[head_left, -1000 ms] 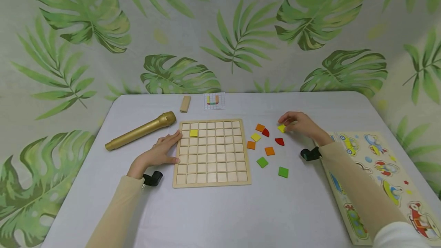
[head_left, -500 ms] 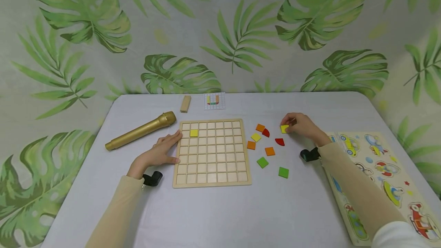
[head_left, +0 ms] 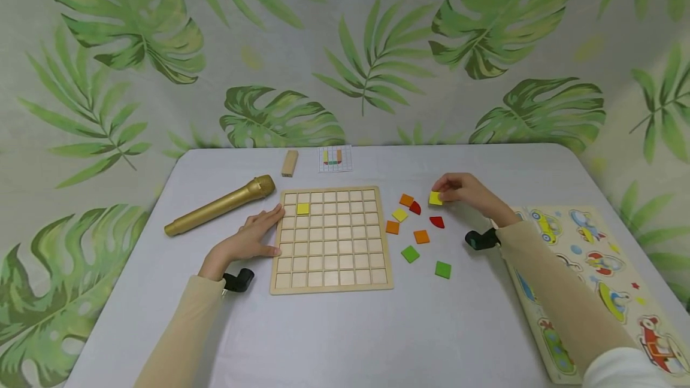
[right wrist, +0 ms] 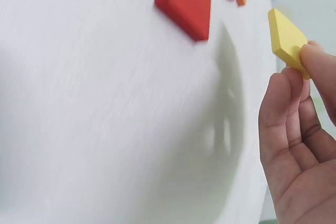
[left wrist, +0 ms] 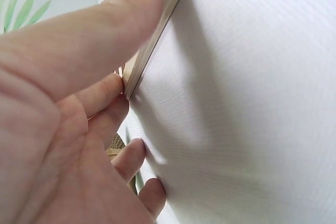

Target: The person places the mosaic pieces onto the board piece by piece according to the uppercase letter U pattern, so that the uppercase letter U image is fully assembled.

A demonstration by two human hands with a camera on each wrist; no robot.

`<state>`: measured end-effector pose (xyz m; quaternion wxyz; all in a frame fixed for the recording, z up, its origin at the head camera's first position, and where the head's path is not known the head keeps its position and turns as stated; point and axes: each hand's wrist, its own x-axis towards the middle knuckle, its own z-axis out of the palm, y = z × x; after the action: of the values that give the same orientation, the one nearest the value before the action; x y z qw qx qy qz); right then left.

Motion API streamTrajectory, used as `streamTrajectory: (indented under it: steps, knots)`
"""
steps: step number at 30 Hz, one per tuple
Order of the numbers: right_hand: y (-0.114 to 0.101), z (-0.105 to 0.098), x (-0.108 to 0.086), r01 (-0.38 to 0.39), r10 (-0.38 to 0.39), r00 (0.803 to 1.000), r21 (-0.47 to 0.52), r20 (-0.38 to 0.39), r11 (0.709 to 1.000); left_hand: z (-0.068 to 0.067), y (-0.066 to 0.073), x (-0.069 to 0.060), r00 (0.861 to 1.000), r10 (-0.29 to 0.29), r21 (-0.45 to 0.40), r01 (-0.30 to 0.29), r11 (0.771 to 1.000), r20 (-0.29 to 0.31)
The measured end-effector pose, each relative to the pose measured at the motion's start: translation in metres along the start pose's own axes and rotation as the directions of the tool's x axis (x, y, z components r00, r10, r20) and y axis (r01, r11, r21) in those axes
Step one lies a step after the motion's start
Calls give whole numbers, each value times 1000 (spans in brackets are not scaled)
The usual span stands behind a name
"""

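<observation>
My right hand point(head_left: 468, 194) pinches a yellow square tile point(right wrist: 289, 41) between thumb and fingers, holding it above the white tabletop. My left hand point(head_left: 249, 237) rests against the left edge of a wooden grid board point(head_left: 330, 256), its fingers fairly straight; in the left wrist view the thumb and fingertips touch the board's rim. One yellow tile point(head_left: 303, 209) lies in a cell near the board's upper left. Right of the board are loose pieces: another yellow tile point(head_left: 400, 215), several orange squares point(head_left: 421, 236), two red quarter-round pieces point(right wrist: 187, 4) and two green squares point(head_left: 443, 269).
A gold microphone point(head_left: 221, 205) lies left of the board. Behind the board are a small wooden block point(head_left: 289, 163) and a pattern card point(head_left: 335, 159) with a coloured U shape. A picture puzzle board point(head_left: 587, 292) lies at the right, under my right forearm.
My right hand has lifted the yellow tile from the table and shifted it slightly left, after a small move right. The left hand and the board have stayed where they were.
</observation>
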<state>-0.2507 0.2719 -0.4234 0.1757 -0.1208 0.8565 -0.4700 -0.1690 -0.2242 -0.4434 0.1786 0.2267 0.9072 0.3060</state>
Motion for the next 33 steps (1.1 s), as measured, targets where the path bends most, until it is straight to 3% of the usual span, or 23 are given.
streamTrajectory:
  steps: [9, 24, 33]
  knots:
    - [-28, 31, 20, 76, -85, 993, 111, 86, 991, 0, -1, 0, 1000, 9, 1, -9, 1000, -6]
    - [-80, 91, 63, 160, -191, 963, 163, 191, 974, 0, 0, 0, 1000, 1, 16, -1, 1000, -10]
    - [-100, 129, 81, 178, -217, 954, 196, 206, 964, 1, 0, 0, 1000, 1, 5, -1, 1000, -11]
